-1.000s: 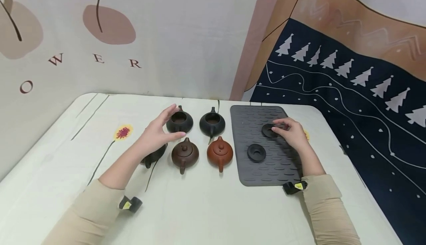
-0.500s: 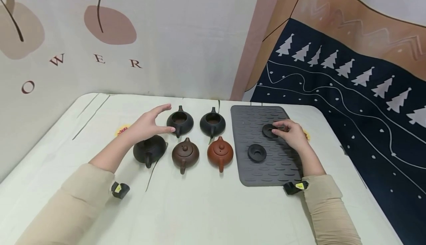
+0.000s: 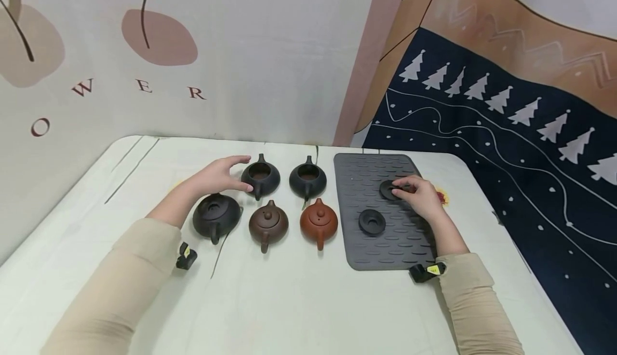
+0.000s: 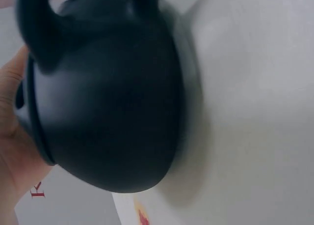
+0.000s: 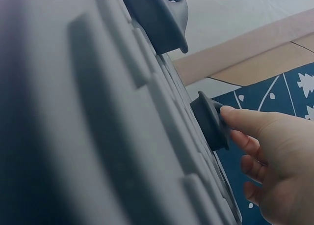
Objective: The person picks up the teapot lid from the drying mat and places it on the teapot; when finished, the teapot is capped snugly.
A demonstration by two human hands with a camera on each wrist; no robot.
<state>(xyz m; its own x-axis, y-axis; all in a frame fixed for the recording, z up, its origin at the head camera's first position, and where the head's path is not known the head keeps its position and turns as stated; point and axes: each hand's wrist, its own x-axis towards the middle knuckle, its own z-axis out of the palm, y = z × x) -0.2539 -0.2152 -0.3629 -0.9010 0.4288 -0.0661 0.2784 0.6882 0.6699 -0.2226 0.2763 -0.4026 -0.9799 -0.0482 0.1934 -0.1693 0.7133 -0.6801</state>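
My right hand [image 3: 420,197] pinches the knob of a black teapot lid [image 3: 386,190] lying on a grey ribbed mat [image 3: 356,253]; the right wrist view shows thumb and fingertips at this lid [image 5: 210,122]. A second black lid [image 3: 371,222] lies nearer on the mat. Thumb and fingers spread apart, my left hand [image 3: 217,176] stands at the left side of a lidless black teapot [image 3: 268,179]; whether the thumb touches it, I cannot tell. Just below that hand sits a lidded black teapot [image 3: 215,217], which fills much of the left wrist view.
Another lidless black teapot [image 3: 308,186] stands left of the mat. In the front row are a lidded dark brown teapot [image 3: 268,226] and a lidded reddish-brown teapot [image 3: 319,225]. A white cloth [image 3: 270,307] with printed flowers covers the table; a patterned backdrop [image 3: 270,76] rises behind it.
My left hand first drew left, away from the lidless black teapot, then came back slightly toward its side. The right hand has stayed at the same lid on the mat.
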